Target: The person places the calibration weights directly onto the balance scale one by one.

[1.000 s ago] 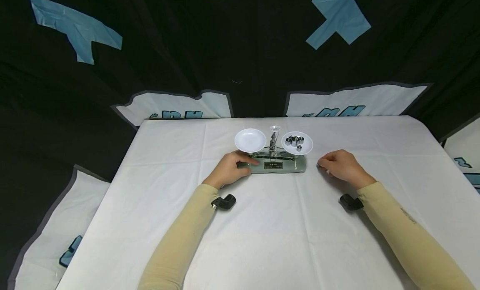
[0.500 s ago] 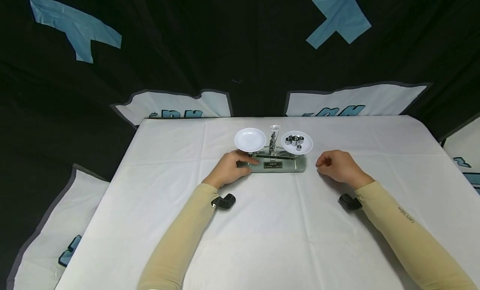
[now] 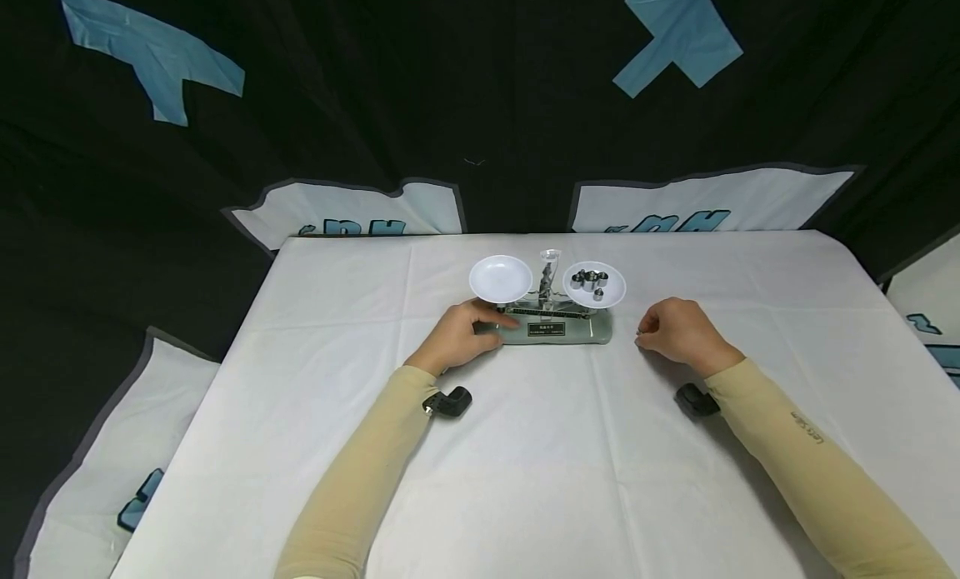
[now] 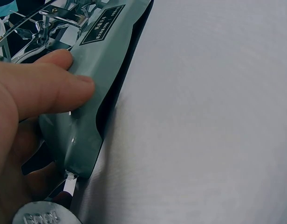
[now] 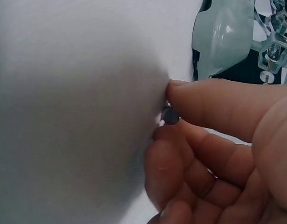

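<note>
1. The left hand [image 3: 457,336] rests on the left end of the grey-green metal balance scale [image 3: 558,329], thumb [image 4: 50,95] pressed flat along its base; the other fingers are hidden, so how they lie cannot be told.
2. The right hand [image 3: 678,329] is curled just off the scale's 3 o'clock end, thumb and forefinger clamped on a small dark metal weight [image 5: 170,115] right against the white tablecloth [image 3: 525,479].
3. The scale stands at the table's 12 o'clock part, between both hands.
4. Its round white left pan [image 3: 501,278] sits at 9 o'clock of the centre post.
5. The round white right pan [image 3: 611,291], at 3 o'clock, carries several small shiny metal cylinder weights [image 3: 589,280].
</note>
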`<action>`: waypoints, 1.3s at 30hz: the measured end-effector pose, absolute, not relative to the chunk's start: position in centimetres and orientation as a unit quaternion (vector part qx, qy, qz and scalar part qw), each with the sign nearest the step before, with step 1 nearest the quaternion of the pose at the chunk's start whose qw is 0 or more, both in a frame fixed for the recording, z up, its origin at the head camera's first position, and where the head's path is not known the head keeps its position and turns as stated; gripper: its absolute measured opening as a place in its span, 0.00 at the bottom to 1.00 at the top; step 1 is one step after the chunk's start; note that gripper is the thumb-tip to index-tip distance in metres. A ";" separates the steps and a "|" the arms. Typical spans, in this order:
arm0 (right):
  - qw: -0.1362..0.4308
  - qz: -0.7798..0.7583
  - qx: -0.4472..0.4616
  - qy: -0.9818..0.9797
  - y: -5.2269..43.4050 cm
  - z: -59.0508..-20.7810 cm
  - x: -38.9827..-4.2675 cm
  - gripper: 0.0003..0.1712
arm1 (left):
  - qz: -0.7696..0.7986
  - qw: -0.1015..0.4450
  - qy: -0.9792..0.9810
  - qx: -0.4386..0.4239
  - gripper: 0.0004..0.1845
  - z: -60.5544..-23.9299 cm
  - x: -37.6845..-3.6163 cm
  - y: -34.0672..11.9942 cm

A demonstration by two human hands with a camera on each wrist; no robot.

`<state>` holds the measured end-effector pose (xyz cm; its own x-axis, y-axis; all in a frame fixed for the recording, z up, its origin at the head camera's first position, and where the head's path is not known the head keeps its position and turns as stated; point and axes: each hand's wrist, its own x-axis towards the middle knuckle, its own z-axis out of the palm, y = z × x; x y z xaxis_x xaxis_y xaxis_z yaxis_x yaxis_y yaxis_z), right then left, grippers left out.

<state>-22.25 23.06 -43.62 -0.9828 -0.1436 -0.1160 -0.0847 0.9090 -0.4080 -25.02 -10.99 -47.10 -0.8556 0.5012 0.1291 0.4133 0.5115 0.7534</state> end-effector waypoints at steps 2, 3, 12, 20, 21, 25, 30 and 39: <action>0.079 -0.199 -0.053 0.975 22.9 -43.5 -22.2 0.06 | 0.417 0.053 0.868 0.264 0.17 -47.1 -25.0 -11.0; 0.083 -0.197 -0.051 0.976 22.9 -43.4 -22.2 0.06 | 0.418 0.053 0.868 0.264 0.17 -47.1 -25.0 -11.0; 0.102 -0.204 -0.057 0.972 23.2 -43.3 -22.6 0.04 | 0.417 0.055 0.868 0.263 0.17 -47.1 -25.0 -11.1; 0.104 -0.209 -0.056 0.971 23.3 -43.4 -22.8 0.06 | 0.418 0.056 0.868 0.264 0.16 -47.0 -25.0 -11.1; 0.102 -0.208 -0.060 0.971 23.3 -43.4 -22.9 0.06 | 0.417 0.056 0.868 0.263 0.16 -47.0 -25.0 -11.0; 0.098 -0.203 -0.066 0.972 23.2 -43.3 -22.9 0.06 | 0.417 0.054 0.868 0.265 0.16 -47.0 -25.0 -11.0; 0.097 -0.202 -0.064 0.973 23.2 -43.4 -22.9 0.07 | 0.419 0.054 0.866 0.268 0.16 -47.0 -25.0 -11.0; 0.140 -0.253 -0.029 0.957 23.7 -43.4 -23.0 0.08 | 0.417 0.056 0.868 0.265 0.16 -47.1 -25.1 -11.0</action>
